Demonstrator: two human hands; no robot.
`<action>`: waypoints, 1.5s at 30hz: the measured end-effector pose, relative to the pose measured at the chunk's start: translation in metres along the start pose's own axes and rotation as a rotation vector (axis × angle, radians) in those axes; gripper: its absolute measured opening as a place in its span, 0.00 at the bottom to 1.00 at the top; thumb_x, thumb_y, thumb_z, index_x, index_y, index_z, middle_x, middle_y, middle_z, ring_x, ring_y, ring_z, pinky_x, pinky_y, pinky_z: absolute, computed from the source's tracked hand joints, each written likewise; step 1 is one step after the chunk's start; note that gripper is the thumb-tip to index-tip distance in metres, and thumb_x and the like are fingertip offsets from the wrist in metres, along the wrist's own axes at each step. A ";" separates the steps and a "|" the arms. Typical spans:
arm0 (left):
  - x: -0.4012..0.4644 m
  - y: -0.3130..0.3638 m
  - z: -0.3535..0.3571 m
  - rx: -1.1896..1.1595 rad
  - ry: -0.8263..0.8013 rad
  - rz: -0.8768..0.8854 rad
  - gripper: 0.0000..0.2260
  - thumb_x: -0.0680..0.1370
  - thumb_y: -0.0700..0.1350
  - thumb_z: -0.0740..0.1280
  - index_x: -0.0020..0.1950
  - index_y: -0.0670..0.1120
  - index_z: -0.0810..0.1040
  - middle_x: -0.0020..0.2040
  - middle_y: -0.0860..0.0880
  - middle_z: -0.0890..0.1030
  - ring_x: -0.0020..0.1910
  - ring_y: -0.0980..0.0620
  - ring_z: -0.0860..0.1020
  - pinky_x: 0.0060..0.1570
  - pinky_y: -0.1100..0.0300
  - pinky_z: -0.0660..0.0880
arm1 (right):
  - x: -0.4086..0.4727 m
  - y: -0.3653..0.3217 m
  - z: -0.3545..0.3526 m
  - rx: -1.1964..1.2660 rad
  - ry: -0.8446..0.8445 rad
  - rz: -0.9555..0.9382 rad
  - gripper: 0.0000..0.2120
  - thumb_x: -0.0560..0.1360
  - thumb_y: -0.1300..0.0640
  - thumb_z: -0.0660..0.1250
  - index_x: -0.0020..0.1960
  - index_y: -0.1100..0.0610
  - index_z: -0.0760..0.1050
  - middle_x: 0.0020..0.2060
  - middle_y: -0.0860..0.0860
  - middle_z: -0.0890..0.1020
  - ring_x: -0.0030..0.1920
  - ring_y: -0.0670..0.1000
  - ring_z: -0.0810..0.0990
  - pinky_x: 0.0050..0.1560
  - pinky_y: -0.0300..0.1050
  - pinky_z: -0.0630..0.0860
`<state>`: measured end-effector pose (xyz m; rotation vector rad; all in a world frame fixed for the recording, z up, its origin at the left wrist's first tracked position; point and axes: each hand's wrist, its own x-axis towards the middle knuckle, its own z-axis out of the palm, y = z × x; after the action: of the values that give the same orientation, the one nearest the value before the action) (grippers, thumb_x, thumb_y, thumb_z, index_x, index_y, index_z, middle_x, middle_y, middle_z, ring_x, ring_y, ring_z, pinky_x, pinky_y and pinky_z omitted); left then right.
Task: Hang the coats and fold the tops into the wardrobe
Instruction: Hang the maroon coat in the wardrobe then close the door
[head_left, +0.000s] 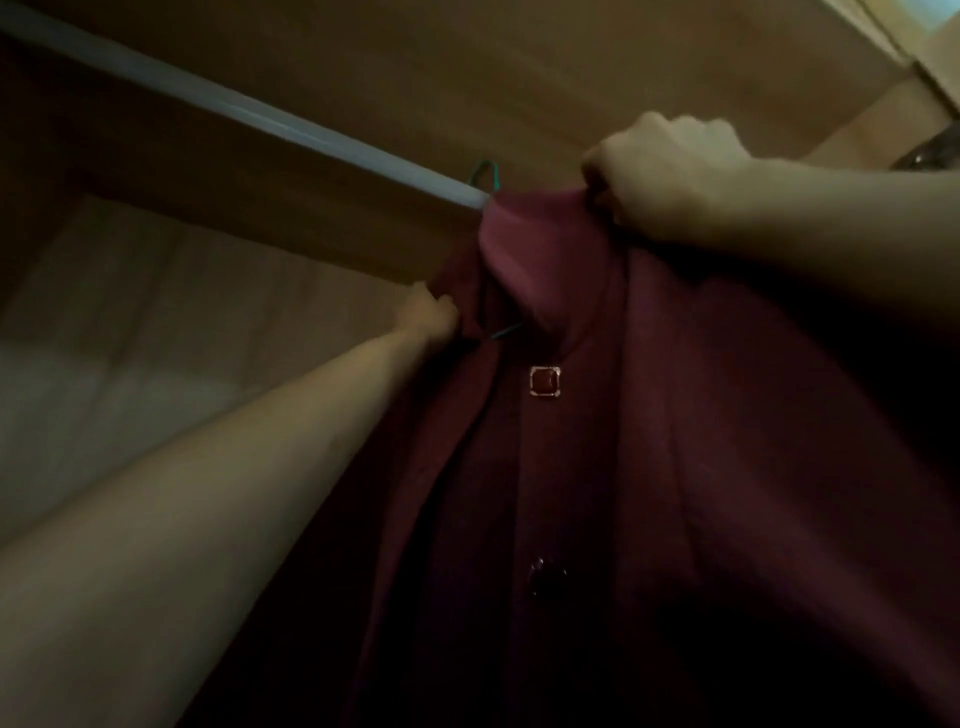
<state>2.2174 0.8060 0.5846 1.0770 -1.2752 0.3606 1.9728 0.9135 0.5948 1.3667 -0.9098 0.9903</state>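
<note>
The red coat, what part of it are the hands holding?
Both hands grip the red coat near its top: the right hand bunches the collar fabric, and the left hand pinches the front edge just below, beside the green hanger.

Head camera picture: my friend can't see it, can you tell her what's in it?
Two bare hands hold a dark red coat up at a pale wardrobe rail. The right hand grips its collar, the left hand its front edge, and a green hanger hook shows at the rail.
</note>
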 end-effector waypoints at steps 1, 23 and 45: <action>-0.002 -0.008 0.011 -0.099 -0.088 -0.003 0.23 0.82 0.53 0.58 0.73 0.42 0.67 0.70 0.40 0.72 0.68 0.41 0.71 0.67 0.53 0.67 | 0.001 -0.003 0.001 0.001 -0.019 0.026 0.09 0.79 0.59 0.60 0.55 0.56 0.77 0.44 0.59 0.74 0.41 0.61 0.74 0.40 0.50 0.67; -0.296 -0.073 0.008 0.005 -0.696 -0.126 0.23 0.86 0.48 0.49 0.80 0.49 0.45 0.79 0.52 0.37 0.78 0.55 0.40 0.71 0.64 0.42 | -0.176 -0.092 0.001 -0.192 -0.471 0.045 0.31 0.80 0.44 0.46 0.78 0.58 0.51 0.76 0.66 0.48 0.76 0.68 0.44 0.71 0.73 0.41; -0.661 0.073 -0.102 0.906 -0.990 -0.135 0.31 0.82 0.62 0.51 0.79 0.57 0.38 0.78 0.52 0.33 0.78 0.49 0.37 0.74 0.43 0.36 | -0.606 -0.053 -0.154 0.762 -1.081 -0.071 0.36 0.79 0.48 0.58 0.79 0.49 0.42 0.79 0.50 0.44 0.78 0.52 0.48 0.76 0.50 0.51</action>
<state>2.0150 1.1399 0.0367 2.2778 -1.9441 0.3056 1.8089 1.0496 0.0042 2.6791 -1.2854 0.4794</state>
